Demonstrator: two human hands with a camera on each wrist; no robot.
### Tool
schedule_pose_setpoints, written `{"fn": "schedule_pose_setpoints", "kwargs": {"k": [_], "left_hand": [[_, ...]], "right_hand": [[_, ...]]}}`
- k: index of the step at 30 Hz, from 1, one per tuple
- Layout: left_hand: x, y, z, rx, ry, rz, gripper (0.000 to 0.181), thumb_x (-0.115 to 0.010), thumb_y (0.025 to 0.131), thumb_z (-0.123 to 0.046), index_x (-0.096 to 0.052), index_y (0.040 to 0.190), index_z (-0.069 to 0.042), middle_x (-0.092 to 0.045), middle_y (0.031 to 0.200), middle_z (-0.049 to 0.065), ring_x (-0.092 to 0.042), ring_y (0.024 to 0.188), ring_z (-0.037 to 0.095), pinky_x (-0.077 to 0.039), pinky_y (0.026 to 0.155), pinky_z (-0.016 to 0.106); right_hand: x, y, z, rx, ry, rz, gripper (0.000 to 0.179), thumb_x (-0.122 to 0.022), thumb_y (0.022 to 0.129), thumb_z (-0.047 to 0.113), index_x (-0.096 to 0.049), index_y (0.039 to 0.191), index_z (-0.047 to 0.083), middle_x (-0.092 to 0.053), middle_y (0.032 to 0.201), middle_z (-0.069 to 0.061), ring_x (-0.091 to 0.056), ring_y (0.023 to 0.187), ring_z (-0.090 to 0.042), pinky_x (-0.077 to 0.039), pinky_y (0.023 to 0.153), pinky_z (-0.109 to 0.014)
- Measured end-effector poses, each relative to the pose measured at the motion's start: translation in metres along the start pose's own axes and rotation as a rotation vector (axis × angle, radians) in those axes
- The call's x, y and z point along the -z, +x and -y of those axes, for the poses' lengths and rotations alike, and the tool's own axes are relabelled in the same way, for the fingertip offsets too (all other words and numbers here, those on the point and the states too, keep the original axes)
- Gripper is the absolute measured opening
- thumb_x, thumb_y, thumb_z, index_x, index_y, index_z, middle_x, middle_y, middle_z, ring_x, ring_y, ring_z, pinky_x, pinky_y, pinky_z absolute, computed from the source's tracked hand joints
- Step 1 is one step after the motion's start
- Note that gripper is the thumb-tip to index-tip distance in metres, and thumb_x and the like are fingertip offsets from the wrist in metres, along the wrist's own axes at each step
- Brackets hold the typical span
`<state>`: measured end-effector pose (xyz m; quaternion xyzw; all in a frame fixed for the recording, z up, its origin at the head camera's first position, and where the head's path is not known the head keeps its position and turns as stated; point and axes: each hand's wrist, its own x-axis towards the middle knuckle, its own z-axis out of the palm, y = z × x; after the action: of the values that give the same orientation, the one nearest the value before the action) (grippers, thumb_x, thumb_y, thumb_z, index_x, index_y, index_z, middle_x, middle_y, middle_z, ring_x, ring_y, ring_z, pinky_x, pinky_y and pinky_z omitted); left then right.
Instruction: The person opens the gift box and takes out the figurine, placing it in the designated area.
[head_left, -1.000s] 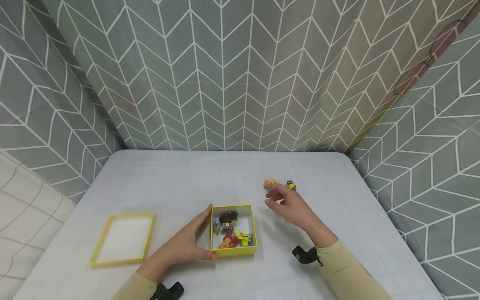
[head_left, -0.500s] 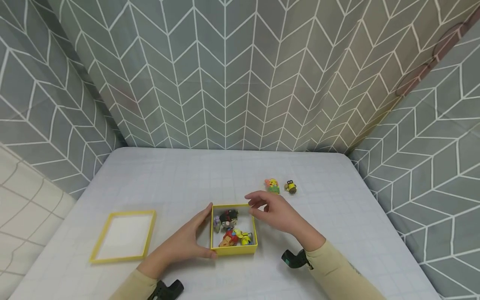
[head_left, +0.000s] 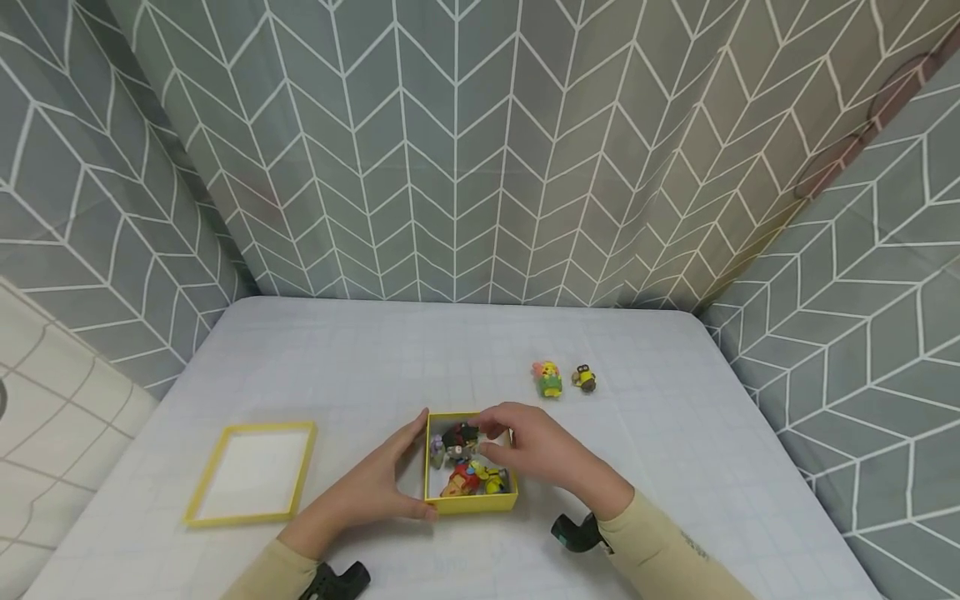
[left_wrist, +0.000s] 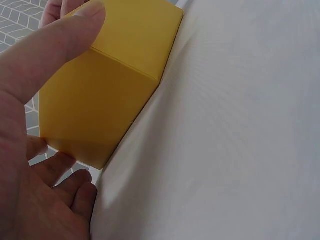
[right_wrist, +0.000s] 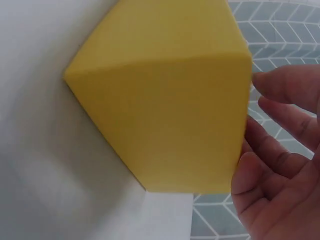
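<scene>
A shallow open yellow box (head_left: 472,505) sits on the table with several small toy figures in it: a dark one (head_left: 457,433), a red and tan one (head_left: 459,482) and a yellow one (head_left: 497,482) among them. My left hand (head_left: 375,492) grips the box's left side, thumb on the near wall (left_wrist: 100,95) and fingers at the far corner. From the right, my right hand (head_left: 528,446) reaches over the box wall (right_wrist: 170,115), fingers loosely bent and fingertips over the inside near the dark figure. Nothing shows between its thumb and fingers.
A yellow-edged white lid (head_left: 251,475) lies to the left of the box. Behind the box, to the right, are a pink, yellow and green toy figure (head_left: 549,379) and a small yellow and brown minion figure (head_left: 584,379). A patterned grey curtain (head_left: 450,167) borders the table.
My right hand has moved left and nearer, from beside the two figures on the table to over the box. Those two figures now show fully. My left hand stays on the box.
</scene>
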<state>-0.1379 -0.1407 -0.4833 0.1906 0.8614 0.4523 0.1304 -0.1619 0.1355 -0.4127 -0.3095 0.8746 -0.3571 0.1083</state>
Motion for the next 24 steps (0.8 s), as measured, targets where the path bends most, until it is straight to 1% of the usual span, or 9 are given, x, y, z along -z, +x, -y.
{"fn": "schedule_pose_setpoints", "kwargs": {"k": [2, 5, 10, 14, 16, 21, 24], "left_hand": [[0.000, 0.001, 0.000, -0.004, 0.002, -0.001, 0.137, -0.093, 0.054, -0.055, -0.013, 0.161, -0.024, -0.020, 0.161, -0.003, -0.018, 0.147, 0.025, -0.021, 0.116, 0.053], [0.000, 0.001, 0.000, -0.006, 0.014, -0.006, 0.137, -0.093, 0.054, -0.056, -0.013, 0.161, -0.025, -0.020, 0.161, -0.004, -0.018, 0.147, 0.024, -0.021, 0.116, 0.053], [-0.002, 0.001, 0.002, -0.004, 0.013, -0.007, 0.137, -0.093, 0.054, -0.055, -0.013, 0.161, -0.023, -0.021, 0.161, -0.005, -0.019, 0.147, 0.023, -0.021, 0.116, 0.052], [-0.002, -0.001, 0.003, -0.003, 0.014, -0.010, 0.136, -0.093, 0.054, -0.056, -0.014, 0.161, -0.023, -0.020, 0.161, -0.006, -0.019, 0.147, 0.022, -0.022, 0.116, 0.053], [-0.002, -0.001, 0.004, -0.007, 0.015, -0.013, 0.136, -0.093, 0.055, -0.056, -0.014, 0.161, -0.024, -0.020, 0.161, -0.006, -0.019, 0.147, 0.022, -0.022, 0.116, 0.053], [-0.002, -0.001, 0.004, -0.015, 0.022, -0.017, 0.136, -0.093, 0.054, -0.055, -0.014, 0.161, -0.023, -0.019, 0.161, -0.005, -0.019, 0.147, 0.023, -0.021, 0.116, 0.053], [-0.003, 0.000, 0.004, -0.026, 0.025, -0.015, 0.135, -0.093, 0.055, -0.055, -0.014, 0.161, -0.023, -0.020, 0.161, -0.005, -0.019, 0.147, 0.024, -0.021, 0.115, 0.053]], "right_hand": [[-0.002, -0.001, 0.002, 0.010, -0.033, 0.011, 0.034, -0.068, 0.095, 0.023, -0.065, 0.127, 0.013, -0.066, 0.118, 0.002, -0.061, 0.102, -0.012, -0.053, 0.081, -0.029], [-0.005, -0.001, 0.003, 0.027, -0.054, 0.028, 0.032, -0.068, 0.095, 0.023, -0.066, 0.125, 0.013, -0.065, 0.118, 0.002, -0.060, 0.101, -0.014, -0.052, 0.087, -0.032], [-0.011, 0.001, 0.002, 0.060, -0.121, 0.069, 0.023, -0.069, 0.094, 0.022, -0.070, 0.116, 0.014, -0.067, 0.111, 0.004, -0.061, 0.099, -0.014, -0.051, 0.088, -0.029], [-0.017, 0.002, 0.003, 0.097, -0.225, 0.096, 0.017, -0.070, 0.093, 0.027, -0.074, 0.106, 0.017, -0.067, 0.101, 0.008, -0.060, 0.095, -0.011, -0.050, 0.085, -0.025], [-0.019, 0.003, 0.004, 0.104, -0.289, 0.101, 0.018, -0.071, 0.092, 0.032, -0.075, 0.105, 0.019, -0.067, 0.098, 0.010, -0.060, 0.092, -0.009, -0.049, 0.083, -0.025], [-0.021, 0.006, 0.010, 0.068, -0.463, 0.133, 0.034, -0.070, 0.089, 0.049, -0.076, 0.108, 0.021, -0.065, 0.086, 0.017, -0.053, 0.081, -0.006, -0.047, 0.075, -0.029], [-0.022, 0.006, 0.012, 0.044, -0.526, 0.139, 0.037, -0.070, 0.088, 0.052, -0.077, 0.107, 0.022, -0.060, 0.076, 0.019, -0.049, 0.074, -0.006, -0.045, 0.070, -0.030]]}}
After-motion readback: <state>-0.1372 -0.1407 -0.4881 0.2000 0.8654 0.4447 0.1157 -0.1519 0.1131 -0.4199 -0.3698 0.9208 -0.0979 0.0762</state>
